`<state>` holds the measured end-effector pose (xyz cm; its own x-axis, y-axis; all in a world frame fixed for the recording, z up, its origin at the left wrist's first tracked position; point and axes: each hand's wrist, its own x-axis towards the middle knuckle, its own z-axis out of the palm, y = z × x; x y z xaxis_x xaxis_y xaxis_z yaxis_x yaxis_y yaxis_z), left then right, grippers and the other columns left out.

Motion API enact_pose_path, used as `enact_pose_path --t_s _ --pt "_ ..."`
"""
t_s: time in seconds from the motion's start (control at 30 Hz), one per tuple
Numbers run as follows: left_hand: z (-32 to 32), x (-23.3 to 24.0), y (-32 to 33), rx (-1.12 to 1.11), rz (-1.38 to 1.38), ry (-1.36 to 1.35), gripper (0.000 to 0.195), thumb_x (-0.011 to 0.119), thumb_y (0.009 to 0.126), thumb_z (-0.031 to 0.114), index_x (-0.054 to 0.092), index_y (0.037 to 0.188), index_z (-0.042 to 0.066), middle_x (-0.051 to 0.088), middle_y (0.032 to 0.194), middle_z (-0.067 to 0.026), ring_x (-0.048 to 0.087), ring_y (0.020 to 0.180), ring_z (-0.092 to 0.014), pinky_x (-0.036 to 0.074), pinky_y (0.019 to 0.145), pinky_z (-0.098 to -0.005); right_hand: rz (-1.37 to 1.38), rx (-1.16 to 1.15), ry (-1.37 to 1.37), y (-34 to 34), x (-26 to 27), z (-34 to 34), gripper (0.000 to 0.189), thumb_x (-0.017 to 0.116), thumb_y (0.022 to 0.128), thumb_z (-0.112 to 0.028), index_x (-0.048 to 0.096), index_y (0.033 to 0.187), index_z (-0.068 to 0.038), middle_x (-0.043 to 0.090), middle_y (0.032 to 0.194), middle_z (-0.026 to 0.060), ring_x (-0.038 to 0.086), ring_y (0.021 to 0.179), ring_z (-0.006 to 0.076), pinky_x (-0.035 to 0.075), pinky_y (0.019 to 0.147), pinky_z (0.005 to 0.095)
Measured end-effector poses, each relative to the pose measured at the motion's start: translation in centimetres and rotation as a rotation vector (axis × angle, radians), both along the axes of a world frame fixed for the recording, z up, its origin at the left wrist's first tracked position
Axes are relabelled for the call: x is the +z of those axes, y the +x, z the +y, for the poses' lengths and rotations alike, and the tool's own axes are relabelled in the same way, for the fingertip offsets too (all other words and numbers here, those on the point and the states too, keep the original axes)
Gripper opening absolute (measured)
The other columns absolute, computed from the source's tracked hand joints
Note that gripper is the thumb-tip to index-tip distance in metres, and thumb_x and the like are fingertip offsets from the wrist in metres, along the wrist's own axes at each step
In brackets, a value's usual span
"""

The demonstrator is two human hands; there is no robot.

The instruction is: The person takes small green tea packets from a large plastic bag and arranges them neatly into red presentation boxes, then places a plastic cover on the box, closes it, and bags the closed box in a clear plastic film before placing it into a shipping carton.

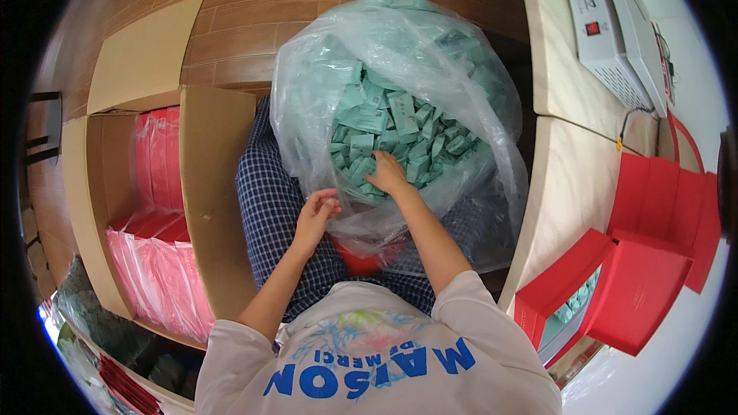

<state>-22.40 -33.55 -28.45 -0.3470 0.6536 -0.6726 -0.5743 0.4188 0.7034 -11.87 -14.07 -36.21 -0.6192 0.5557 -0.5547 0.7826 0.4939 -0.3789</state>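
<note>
A large clear plastic bag [484, 92] stands before me, filled with small green packets [403, 112] that bear writing. My right hand [389, 173] reaches through the bag's mouth and touches the packets with its fingers spread; no packet is plainly gripped. At the bag's near left rim, my left hand [318, 210] hovers with its fingers loosely curled, and nothing shows in it. A red thing [360, 262] lies between my legs, partly hidden under the plastic.
On my left, an open cardboard box [222, 184] holds red boxes in clear plastic [158, 271]. To the right is a marble-look counter [556, 184] with a white machine [605, 29], red bags [663, 196] and an open red box [640, 288] containing green packets.
</note>
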Motion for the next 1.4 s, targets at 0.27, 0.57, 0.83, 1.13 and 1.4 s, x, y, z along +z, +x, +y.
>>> enact_pose_path --t_s 0.27,0.57,0.83,1.13,1.4 --pt "1.2 -1.5 0.1 -0.025 -0.047 -0.006 0.029 0.049 0.096 0.019 0.052 0.121 0.005 0.060 0.102 -0.0058 0.058 0.090 -0.013 0.045 0.081 -0.0261 -0.190 0.147 0.031 -2.4 -2.1 -1.3 0.071 0.082 0.059 -0.029 0.052 0.121 -0.010 0.058 0.120 0.0114 0.048 0.117 0.0320 0.043 0.092 0.0459" --pt "1.0 -2.6 0.2 -0.010 -0.037 -0.002 0.027 0.048 0.096 0.015 0.053 0.120 0.004 0.061 0.100 -0.0063 0.059 0.088 -0.012 0.046 0.077 -0.0254 0.068 -0.062 -0.248 0.3 -1.0 -2.9 0.064 0.080 0.064 -0.023 0.052 0.120 -0.012 0.064 0.105 0.0132 0.060 0.099 0.0326 0.048 0.082 0.0411" --pt "0.8 -1.6 0.3 0.050 0.159 0.060 0.033 0.053 0.093 0.017 0.050 0.124 0.004 0.059 0.105 -0.0088 0.057 0.095 -0.015 0.046 0.084 -0.0291 0.421 -0.414 -0.323 4.7 6.8 -0.5 0.053 0.076 0.074 -0.026 0.057 0.118 -0.002 0.065 0.107 0.0135 0.061 0.098 0.0229 0.046 0.086 0.0333" --pt "3.9 7.6 -0.5 -0.703 -0.019 0.269 0.069 0.064 0.088 0.034 0.032 0.141 0.003 0.046 0.134 -0.0142 0.043 0.124 -0.023 0.031 0.106 -0.0365 0.638 -0.305 -0.670 7.2 17.8 -4.0 0.036 0.071 0.082 -0.013 0.059 0.114 -0.003 0.063 0.099 0.0038 0.056 0.091 0.0099 0.045 0.081 0.0262" --pt "2.8 8.4 1.8 0.059 -0.213 0.256 0.048 0.052 0.095 0.035 0.043 0.130 0.003 0.062 0.111 -0.0113 0.062 0.096 -0.019 0.052 0.083 -0.0338 0.968 -1.101 -0.597 9.1 19.4 -4.5 0.030 0.056 0.093 -0.034 0.055 0.106 -0.006 0.062 0.088 0.0041 0.058 0.071 0.0118 0.045 0.063 0.0243"
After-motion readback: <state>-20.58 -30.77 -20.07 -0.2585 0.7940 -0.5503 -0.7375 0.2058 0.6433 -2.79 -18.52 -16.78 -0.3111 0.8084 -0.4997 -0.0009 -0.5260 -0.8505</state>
